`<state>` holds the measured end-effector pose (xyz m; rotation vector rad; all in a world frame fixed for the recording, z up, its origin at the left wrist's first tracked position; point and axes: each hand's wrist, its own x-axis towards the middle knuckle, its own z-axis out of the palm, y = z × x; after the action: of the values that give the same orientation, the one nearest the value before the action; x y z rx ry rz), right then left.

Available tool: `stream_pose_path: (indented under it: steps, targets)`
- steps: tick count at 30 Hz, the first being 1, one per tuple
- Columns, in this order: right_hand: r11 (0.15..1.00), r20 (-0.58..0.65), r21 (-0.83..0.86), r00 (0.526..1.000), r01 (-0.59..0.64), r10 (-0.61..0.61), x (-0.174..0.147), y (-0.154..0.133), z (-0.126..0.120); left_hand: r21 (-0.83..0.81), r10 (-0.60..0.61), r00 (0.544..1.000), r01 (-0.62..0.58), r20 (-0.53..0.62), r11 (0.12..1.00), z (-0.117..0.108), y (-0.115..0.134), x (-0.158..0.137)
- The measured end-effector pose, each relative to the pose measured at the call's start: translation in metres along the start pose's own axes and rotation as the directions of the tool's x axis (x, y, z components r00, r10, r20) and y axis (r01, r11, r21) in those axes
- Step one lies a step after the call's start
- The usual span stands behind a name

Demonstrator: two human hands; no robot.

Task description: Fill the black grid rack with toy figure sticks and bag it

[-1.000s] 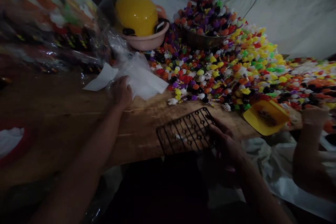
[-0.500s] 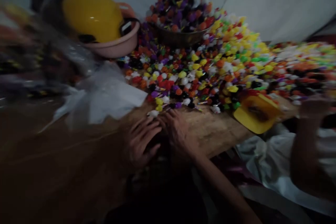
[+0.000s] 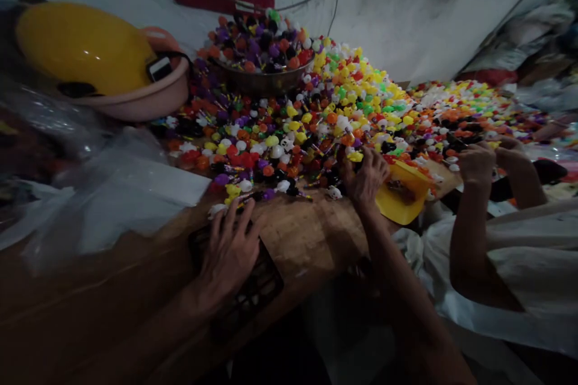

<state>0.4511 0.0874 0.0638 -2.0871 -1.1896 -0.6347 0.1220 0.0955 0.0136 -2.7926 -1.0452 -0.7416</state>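
My left hand [image 3: 232, 246] lies with its fingers stretched over a black plastic grid tray [image 3: 264, 280] near the table's front edge. Its fingertips are beside a white figure [image 3: 217, 210] and a yellow one [image 3: 232, 191]. My right hand [image 3: 368, 180] reaches to the front of a pile of small coloured plastic figures [image 3: 271, 150], some on striped stems. Its fingers are bent but apart, close to a yellow figure [image 3: 355, 156]; I cannot make out anything held. Just right of that hand sits a yellow scoop-like container [image 3: 404, 207].
A metal bowl [image 3: 271, 81] heaped with figures stands in the pile. At left, a yellow helmet [image 3: 85, 48] rests in a pink basin [image 3: 139, 99], behind clear plastic bags [image 3: 121, 192]. On the right, another person's hands [image 3: 478, 159] work at the pile.
My hands were close together at the table edge. Now the right has moved right and forward to the pile, while the left lies over the black tray. The view has turned right.
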Motion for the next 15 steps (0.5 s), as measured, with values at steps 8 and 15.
stream_pose_path:
  steps: [8, 15]
  targets:
    - [0.978, 0.113, -0.025, 0.971, -0.209, 0.210, 0.090, 0.022, 0.028, -0.553, 0.087, 0.996, -0.054, 0.033, 0.831, 0.063, 0.043, 0.168]
    - [0.975, 0.200, 0.195, 0.977, -0.108, 0.068, 0.079, 0.006, 0.068, -0.572, -0.020, 0.994, 0.076, 0.103, 0.816, 0.111, 0.041, 0.256]
